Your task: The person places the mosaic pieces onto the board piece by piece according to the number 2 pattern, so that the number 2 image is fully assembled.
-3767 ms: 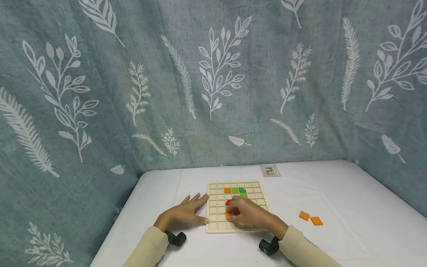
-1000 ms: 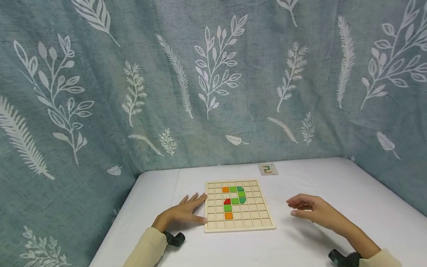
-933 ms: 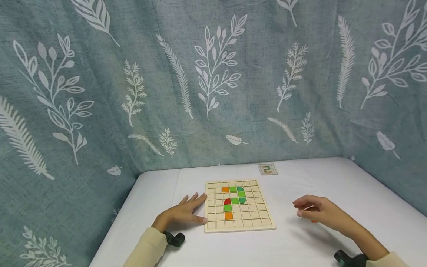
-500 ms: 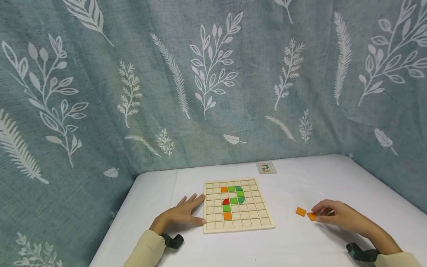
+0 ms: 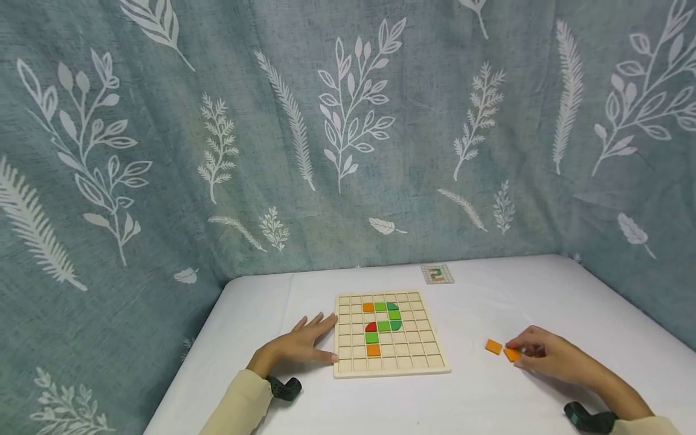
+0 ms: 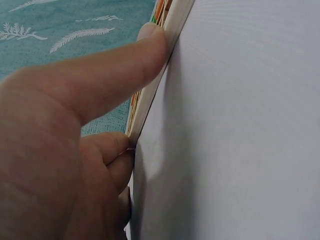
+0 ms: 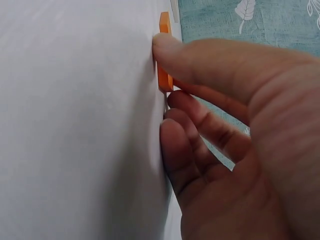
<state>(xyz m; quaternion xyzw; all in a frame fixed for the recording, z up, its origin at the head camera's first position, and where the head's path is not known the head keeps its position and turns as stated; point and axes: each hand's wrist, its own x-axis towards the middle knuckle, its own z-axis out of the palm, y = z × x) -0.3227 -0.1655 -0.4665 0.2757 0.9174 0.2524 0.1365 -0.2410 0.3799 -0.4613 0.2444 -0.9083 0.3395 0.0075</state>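
Note:
My left hand (image 5: 299, 345) rests on the cloth with fingers spread, thumb and fingertips touching the left edge of a wooden grid board (image 5: 413, 365). The left wrist view shows the thumb (image 6: 125, 62) against the board's side. On the board, orange, green, dark green and red tiles form a bent line; a red tile (image 5: 371, 327) has a rounded corner. Off to the right, my right hand (image 5: 557, 356) pinches an orange square tile (image 5: 512, 354) lying at the table surface. In the right wrist view its thumb presses on the orange tile (image 7: 164, 79). Another orange tile (image 5: 493, 347) lies just left.
A small pattern card (image 5: 437, 274) with a similar coloured figure lies behind the board, near the back edge of the white-covered table (image 5: 304, 399). A patterned blue-green curtain (image 5: 348, 229) hangs behind and at the sides.
My right hand has left the board, gone right to the loose orange tiles and taken hold of one. The left hand has stayed at the board's edge.

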